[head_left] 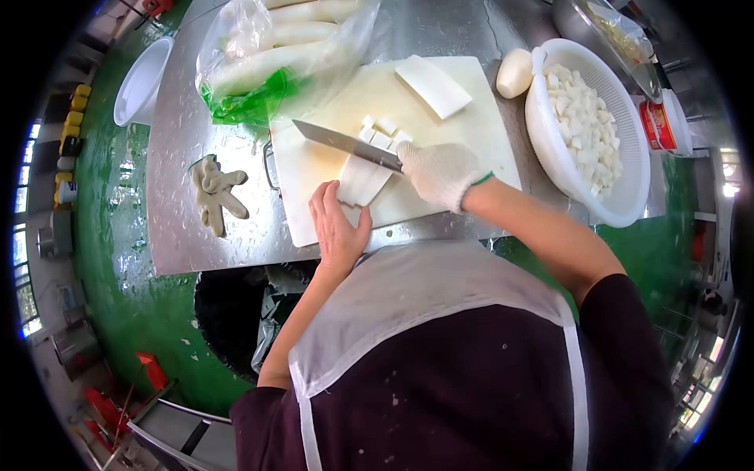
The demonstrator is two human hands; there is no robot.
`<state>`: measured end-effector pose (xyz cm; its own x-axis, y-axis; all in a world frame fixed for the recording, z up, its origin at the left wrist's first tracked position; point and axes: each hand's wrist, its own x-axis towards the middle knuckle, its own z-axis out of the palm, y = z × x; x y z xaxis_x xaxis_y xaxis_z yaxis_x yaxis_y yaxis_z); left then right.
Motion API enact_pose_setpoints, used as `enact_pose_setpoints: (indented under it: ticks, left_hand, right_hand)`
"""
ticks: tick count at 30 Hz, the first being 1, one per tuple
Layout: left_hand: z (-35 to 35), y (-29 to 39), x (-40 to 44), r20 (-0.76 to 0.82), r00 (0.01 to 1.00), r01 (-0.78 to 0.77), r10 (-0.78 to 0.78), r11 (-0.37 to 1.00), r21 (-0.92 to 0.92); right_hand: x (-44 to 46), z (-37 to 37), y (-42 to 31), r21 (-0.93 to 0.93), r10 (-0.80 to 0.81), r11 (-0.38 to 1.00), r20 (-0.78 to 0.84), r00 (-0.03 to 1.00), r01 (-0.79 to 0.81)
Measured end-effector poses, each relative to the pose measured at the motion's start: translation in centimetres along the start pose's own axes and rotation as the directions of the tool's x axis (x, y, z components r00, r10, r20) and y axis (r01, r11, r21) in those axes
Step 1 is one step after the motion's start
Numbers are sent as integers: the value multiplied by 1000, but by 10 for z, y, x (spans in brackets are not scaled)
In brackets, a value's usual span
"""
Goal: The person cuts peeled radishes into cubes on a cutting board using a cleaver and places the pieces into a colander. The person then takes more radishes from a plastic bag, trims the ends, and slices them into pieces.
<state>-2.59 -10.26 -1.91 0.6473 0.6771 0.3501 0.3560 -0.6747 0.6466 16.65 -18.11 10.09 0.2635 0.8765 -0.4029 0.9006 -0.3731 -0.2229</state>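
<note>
In the head view, my right hand (444,174), in a white knitted glove, is closed round the handle of a kitchen knife (336,139). Its broad blade points left and lies across white radish strips (365,182) on the white cutting board (483,145). My bare left hand (339,235) holds the near end of these strips, fingers on their left side and thumb at the near edge. Just beyond the blade sit several cut radish cubes (378,128). A thick radish slab (433,86) rests at the board's far side. The glove hides the knife handle.
Whole radishes (302,33) lie in a plastic bag at the back. At right stand a white basket (542,129) of cubes, a peeled radish piece (515,73) and a red-labelled tub (667,125). A spare glove (216,192) lies left; a black-lined bin (228,314) stands below the table edge.
</note>
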Motion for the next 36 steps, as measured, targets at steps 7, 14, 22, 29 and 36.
enact_pose_setpoints:
  ticks: [7, 14, 22, 29, 36]
  left_hand:
    - [0, -3, -6, 4, 1000, 19, -19, 1000, -22]
    - [-4, -6, -10, -35, 999, 27, -29, 999, -44]
    - [-2, 7, -10, 9, 999, 33, -33, 998, 45]
    - [0, -10, 5, 130, 989, 71, -77, 996, 51]
    - [6, 11, 63, 279, 960, -91, 30, 974, 208]
  right_hand:
    - [0, 17, -14, -44, -63, 997, -50, 997, 61]
    - [-4, -5, -17, 26, -92, 995, -99, 991, 95]
    - [0, 11, -30, 49, -123, 991, 29, 992, 121]
    - [-9, 15, 25, 196, 45, 980, -361, 931, 28]
    - [-36, 20, 88, 713, 382, 604, 132, 915, -355]
